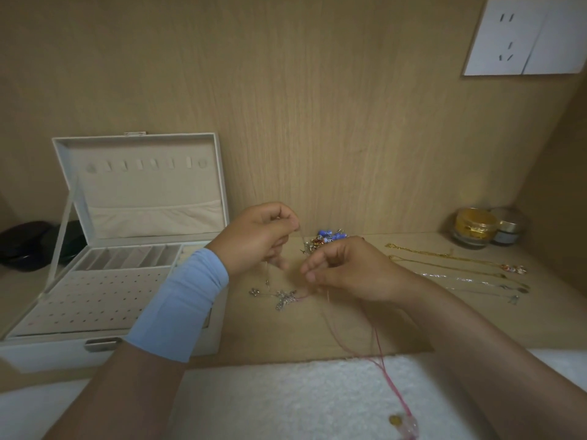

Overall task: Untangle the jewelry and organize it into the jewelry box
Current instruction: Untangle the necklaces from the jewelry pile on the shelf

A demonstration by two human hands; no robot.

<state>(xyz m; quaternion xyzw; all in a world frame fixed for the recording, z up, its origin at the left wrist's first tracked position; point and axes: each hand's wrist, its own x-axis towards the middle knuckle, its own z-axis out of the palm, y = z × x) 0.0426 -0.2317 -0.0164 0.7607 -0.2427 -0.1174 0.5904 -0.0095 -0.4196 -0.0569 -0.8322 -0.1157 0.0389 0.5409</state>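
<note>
A white jewelry box (104, 346) stands open at the left, its lid up and its tray of small holes showing. My left hand (257, 238), with a blue wristband, pinches a thin silver chain (301, 236) above the desk. My right hand (346, 269) pinches the tangle just below and to the right. Under my hands lies a silver pendant cluster (284, 298) on the wood. A pink cord (386, 373) runs from my right hand down across the towel to a pale charm (408, 425). Blue and red beads (328, 237) lie behind my hands.
Several gold and silver necklaces (457, 269) lie stretched out side by side at the right. Two small jars (475, 228) stand in the back right corner. A white towel (286, 398) covers the near edge. Dark objects (25, 246) sit behind the box. A wall socket (524, 36) is at upper right.
</note>
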